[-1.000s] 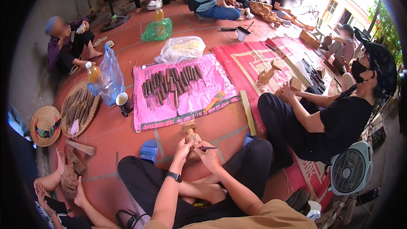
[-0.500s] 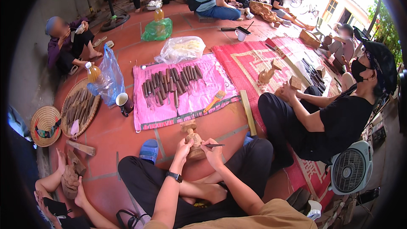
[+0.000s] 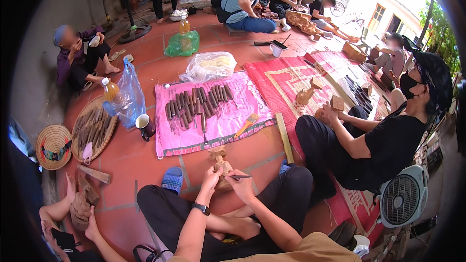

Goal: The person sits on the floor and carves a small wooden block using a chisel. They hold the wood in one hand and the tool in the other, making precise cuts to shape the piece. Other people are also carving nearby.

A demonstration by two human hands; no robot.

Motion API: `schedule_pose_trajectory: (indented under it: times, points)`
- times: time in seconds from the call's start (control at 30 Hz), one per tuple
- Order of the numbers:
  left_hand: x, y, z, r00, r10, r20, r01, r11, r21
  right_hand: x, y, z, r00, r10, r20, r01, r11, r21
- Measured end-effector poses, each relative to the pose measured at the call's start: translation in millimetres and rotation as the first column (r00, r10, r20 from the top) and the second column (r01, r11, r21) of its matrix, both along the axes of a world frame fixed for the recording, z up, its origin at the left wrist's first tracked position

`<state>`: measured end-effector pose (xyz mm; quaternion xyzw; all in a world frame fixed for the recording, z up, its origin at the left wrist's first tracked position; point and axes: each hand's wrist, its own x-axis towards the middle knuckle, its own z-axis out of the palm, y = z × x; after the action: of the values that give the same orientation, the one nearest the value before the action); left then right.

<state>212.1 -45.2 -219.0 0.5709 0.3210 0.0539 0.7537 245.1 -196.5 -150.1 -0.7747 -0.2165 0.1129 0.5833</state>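
Observation:
Between my folded legs, a pale carved wooden figure (image 3: 222, 165) stands tilted away from me, with a wide block at its far end. My left hand (image 3: 210, 180) is closed round its left side and steadies it. In my right hand (image 3: 242, 188) is a slim carving tool (image 3: 241, 176) with a dark handle, gripped like a pen. Its tip meets the figure's right side, though the cutting end is too small to make out. Just beyond lies a pink cloth (image 3: 170, 143) bearing several wooden-handled carving tools (image 3: 187, 106) and a flat brush (image 3: 247, 125).
A mug (image 3: 144, 127) and a blue plastic bag (image 3: 130, 94) stand left of the cloth, near a basket of tool handles (image 3: 92, 128). A wooden bar (image 3: 284, 138) lies to the right. A co-worker (image 3: 388, 126) sits on the red mat, beside a fan (image 3: 403, 196).
The whole view has shifted slightly. My hands keep their grips on the figure and the carving tool, with only a small movement of the right hand.

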Motion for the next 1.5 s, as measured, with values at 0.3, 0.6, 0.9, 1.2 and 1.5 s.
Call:
schedule_pose_trajectory:
  times: [0.3,0.6,0.9,1.2,1.5]
  points:
    - [-0.8,-0.1,-6.0,0.998,0.025,0.049,-0.023,0.998,-0.052,7.4,0.0,-15.7,0.993,-0.032,-0.117,0.053,0.981,0.188]
    - [-1.9,-1.8,2.1,0.999,0.011,0.036,-0.009,0.999,-0.048,14.2,-3.0,-20.9,0.985,-0.057,-0.164,0.085,0.982,0.167]
    - [1.0,-5.5,1.7,0.999,0.007,0.044,-0.005,0.999,-0.050,14.8,-8.6,-21.1,0.985,-0.055,-0.161,0.078,0.987,0.139]
    - [-1.4,-10.6,9.0,0.999,0.028,-0.035,-0.026,0.997,0.072,7.8,-0.1,-17.9,0.990,-0.006,-0.142,0.034,0.981,0.191]
    - [-31.5,-14.1,38.6,0.952,-0.291,-0.092,0.285,0.742,0.607,13.9,-0.3,-19.2,0.984,0.010,-0.180,0.035,0.968,0.247]
